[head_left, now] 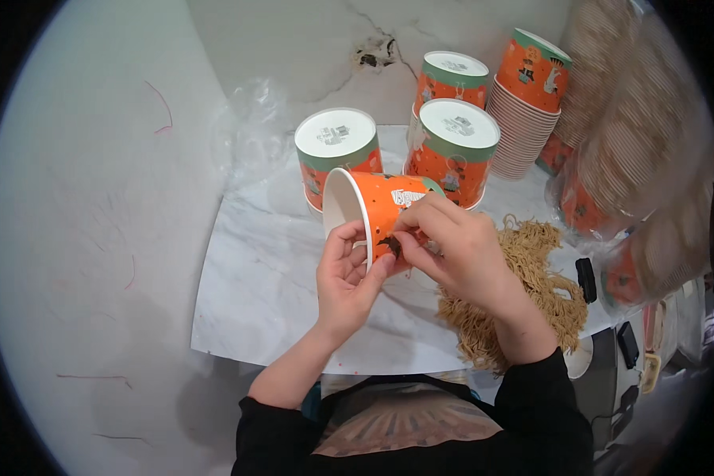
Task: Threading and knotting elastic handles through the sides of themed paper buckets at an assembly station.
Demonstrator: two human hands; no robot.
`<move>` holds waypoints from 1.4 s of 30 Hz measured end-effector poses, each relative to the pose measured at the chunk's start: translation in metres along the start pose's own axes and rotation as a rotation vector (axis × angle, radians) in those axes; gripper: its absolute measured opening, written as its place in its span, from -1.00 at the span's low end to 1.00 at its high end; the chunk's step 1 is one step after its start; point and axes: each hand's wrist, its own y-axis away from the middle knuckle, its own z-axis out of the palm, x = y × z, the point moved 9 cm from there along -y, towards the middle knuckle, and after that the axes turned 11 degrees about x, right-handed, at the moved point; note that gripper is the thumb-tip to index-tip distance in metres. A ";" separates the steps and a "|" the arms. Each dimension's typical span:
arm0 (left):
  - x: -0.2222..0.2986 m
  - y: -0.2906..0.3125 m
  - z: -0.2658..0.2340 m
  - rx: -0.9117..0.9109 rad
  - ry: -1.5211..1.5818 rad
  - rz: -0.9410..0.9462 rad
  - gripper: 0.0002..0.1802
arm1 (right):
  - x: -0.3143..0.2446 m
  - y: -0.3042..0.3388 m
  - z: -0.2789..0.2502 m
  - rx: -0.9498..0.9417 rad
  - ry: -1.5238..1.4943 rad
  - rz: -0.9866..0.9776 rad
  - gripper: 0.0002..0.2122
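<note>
An orange paper cup [379,208] with a white rim lies tilted on its side in the air above the table, its mouth turned to the left. My left hand [349,274] is closed on its rim, fingers inside and thumb on the outer wall. My right hand [448,242] is at the cup's side, thumb and index finger pinched together beside a dark patch [390,246] on the wall. Whatever lies between those fingertips is too small to make out. Under my right forearm spreads a heap of tan cords [531,278].
Upside-down orange cups [337,147] stand behind my hands, with another [456,155] to their right. A tall nested cup stack [527,103] rises at the back right. Plastic-wrapped cup stacks [635,159] fill the right side. A black object [585,280] lies by the cords. Clear plastic [258,127] lies back left.
</note>
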 end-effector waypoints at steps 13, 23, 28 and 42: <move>-0.026 0.012 -0.022 0.006 0.213 -0.069 -0.61 | -0.008 0.004 0.031 -0.081 0.105 -0.137 -0.83; -0.042 0.012 -0.029 0.104 0.247 -0.207 -0.66 | -0.008 0.008 0.038 -0.076 0.155 -0.171 -0.82; -0.042 0.011 -0.031 0.118 0.259 -0.201 -0.66 | -0.011 0.010 0.041 -0.095 0.162 -0.190 -0.82; -0.052 0.011 -0.036 0.102 0.240 -0.142 -0.83 | -0.011 0.012 0.042 -0.145 0.162 -0.188 -0.78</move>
